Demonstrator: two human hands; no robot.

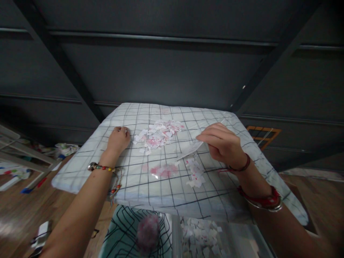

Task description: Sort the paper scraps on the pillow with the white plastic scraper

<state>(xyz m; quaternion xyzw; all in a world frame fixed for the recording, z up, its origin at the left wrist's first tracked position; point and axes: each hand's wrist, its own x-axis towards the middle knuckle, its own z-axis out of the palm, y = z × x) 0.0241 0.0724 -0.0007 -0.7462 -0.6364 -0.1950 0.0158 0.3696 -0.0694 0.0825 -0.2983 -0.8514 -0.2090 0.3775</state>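
My right hand (pixel 221 141) pinches a thin, whitish translucent piece of plastic (pixel 190 149), possibly a small bag, which slants down to the left over the table. Just below it lies a small pile of white paper bits with pink marks (pixel 195 172). To the left of that pile is a glossy pink patch (pixel 164 171), seemingly clear plastic with something pink in it. My left hand (pixel 118 139) rests on the checked cloth with its fingers curled in, beside a larger heap of white and pink paper bits (pixel 159 134).
The table wears a white cloth with black grid lines (pixel 145 114). Below its front edge are a teal bin (pixel 113 233) holding a pink fluffy ball (pixel 148 233) and a clear box (pixel 176 236) with many paper bits. A dark panelled wall (pixel 166 68) stands behind.
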